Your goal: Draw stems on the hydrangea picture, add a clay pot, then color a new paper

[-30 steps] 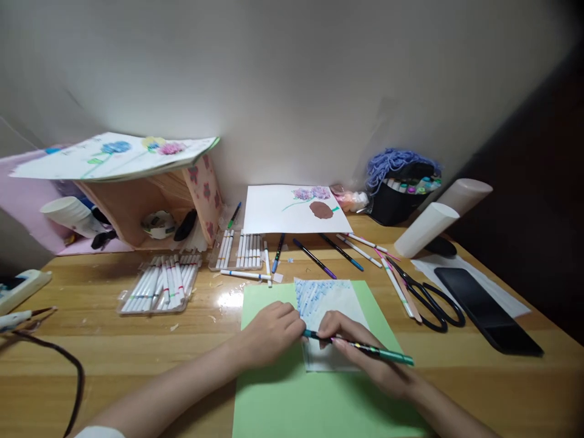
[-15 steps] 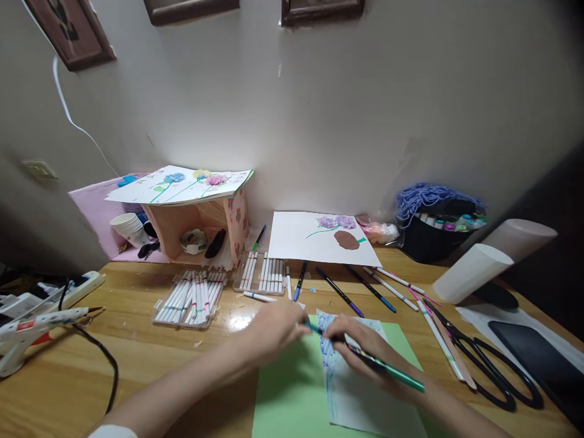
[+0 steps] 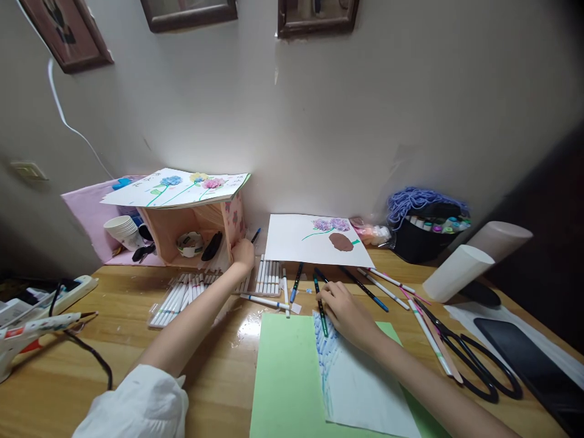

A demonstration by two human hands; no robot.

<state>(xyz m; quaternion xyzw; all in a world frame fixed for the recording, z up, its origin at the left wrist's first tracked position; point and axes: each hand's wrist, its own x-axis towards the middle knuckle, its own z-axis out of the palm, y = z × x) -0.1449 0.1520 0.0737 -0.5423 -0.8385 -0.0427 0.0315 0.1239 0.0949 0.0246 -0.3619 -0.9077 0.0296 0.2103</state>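
My left hand point(image 3: 243, 254) reaches to the right side of the pink box point(image 3: 235, 222), above the case of white markers point(image 3: 269, 277); its fingers are mostly hidden. At the top of the sheets, my right hand point(image 3: 340, 304) rests with its fingertips beside a green marker point(image 3: 320, 307), which lies over the paper's upper edge. Whether those fingers grip it cannot be made out. Below is a white paper with blue and green strokes point(image 3: 356, 389), lying on a light green sheet point(image 3: 283, 377).
A flower drawing point(image 3: 292, 240) lies at the back. Scissors point(image 3: 483, 359), a phone point(image 3: 533, 359) and a white cylinder point(image 3: 460, 274) are on the right. On the left lie a glue gun point(image 3: 31, 328), its cable and more markers point(image 3: 176, 301).
My left hand has moved from the sheets back and left to the pink box. The green marker, earlier in my right hand, now lies at the paper's top edge, capped.
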